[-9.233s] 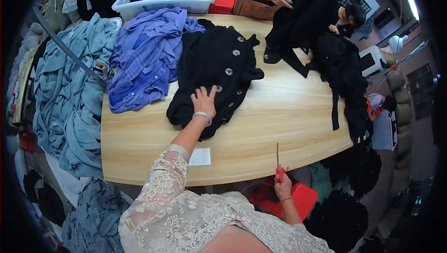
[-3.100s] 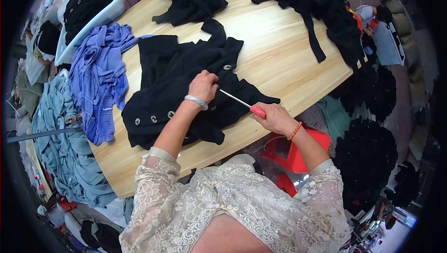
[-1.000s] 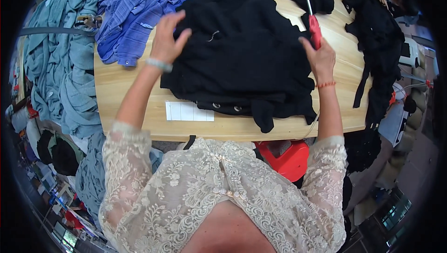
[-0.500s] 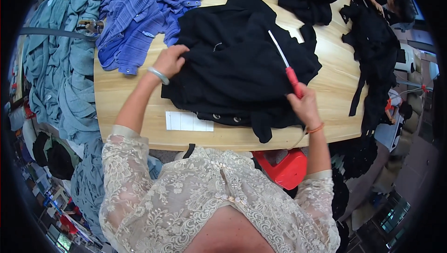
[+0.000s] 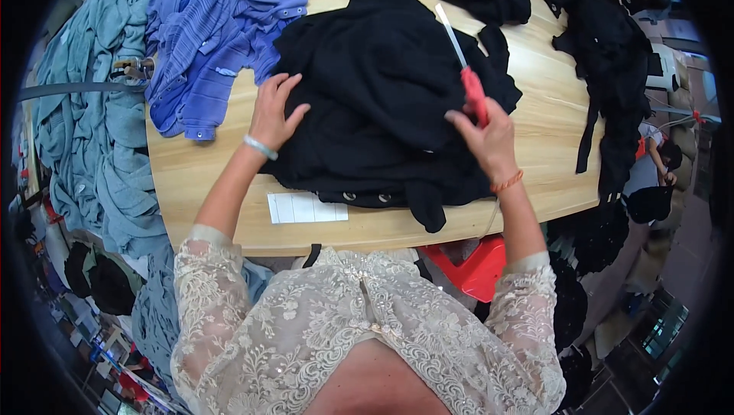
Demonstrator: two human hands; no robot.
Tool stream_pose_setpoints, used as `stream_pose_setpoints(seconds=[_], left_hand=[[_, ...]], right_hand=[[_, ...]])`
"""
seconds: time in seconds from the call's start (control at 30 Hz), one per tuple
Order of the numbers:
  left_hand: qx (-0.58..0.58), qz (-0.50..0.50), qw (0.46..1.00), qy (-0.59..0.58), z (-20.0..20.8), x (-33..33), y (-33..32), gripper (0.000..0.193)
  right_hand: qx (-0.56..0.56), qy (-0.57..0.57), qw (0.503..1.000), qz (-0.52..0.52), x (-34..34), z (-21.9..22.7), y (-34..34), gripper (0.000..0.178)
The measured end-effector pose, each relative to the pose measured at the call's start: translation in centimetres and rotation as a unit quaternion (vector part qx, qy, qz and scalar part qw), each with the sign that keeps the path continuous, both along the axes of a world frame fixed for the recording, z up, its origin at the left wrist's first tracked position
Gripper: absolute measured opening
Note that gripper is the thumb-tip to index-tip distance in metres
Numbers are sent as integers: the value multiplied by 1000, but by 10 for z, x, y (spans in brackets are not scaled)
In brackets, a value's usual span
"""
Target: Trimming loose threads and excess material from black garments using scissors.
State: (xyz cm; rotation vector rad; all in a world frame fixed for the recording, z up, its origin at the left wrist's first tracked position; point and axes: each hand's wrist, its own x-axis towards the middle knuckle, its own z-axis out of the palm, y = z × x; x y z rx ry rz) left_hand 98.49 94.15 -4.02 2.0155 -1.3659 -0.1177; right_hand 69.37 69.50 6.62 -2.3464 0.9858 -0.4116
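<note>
A black knit garment (image 5: 382, 86) lies bunched on the wooden table in front of me, with a few shiny round fasteners along its near edge. My left hand (image 5: 275, 113) is at its left side, fingers spread and thumb apart, touching or just over the cloth. Over the right part of the garment, my right hand (image 5: 492, 140) grips a red-handled tool (image 5: 474, 94) with a long, thin, pale blade slanting up and away. A thin cord hangs beneath that wrist; whether it joins the tool is hidden.
A white paper slip (image 5: 308, 208) lies near the table's front edge. Blue ribbed garments (image 5: 206, 40) are heaped at the far left, grey-green ones (image 5: 92, 132) beyond the table's left side. More black garments (image 5: 604, 56) lie right. A red plastic stool (image 5: 482, 270) stands below; people work at right.
My right hand has moved up and slightly left with the red-handled tool. The left hand's fingers have spread from a bent pose at the garment's edge. The view has shifted a little.
</note>
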Motion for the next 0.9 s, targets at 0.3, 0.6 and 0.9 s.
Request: stream_pose_setpoints(seconds=[0.3,0.6,0.9], left_hand=[[112,-147,983,0,35,-33,63,44],[154,-266,949,-67,37,-25,48,54],[2,-188,982,17,64,1,21,30]], right_hand=[[-76,58,995,41,-27,-40,41,36],[33,-61,993,-92,5,-9,-64,21],[24,-51,994,-93,28,-2,-87,42]])
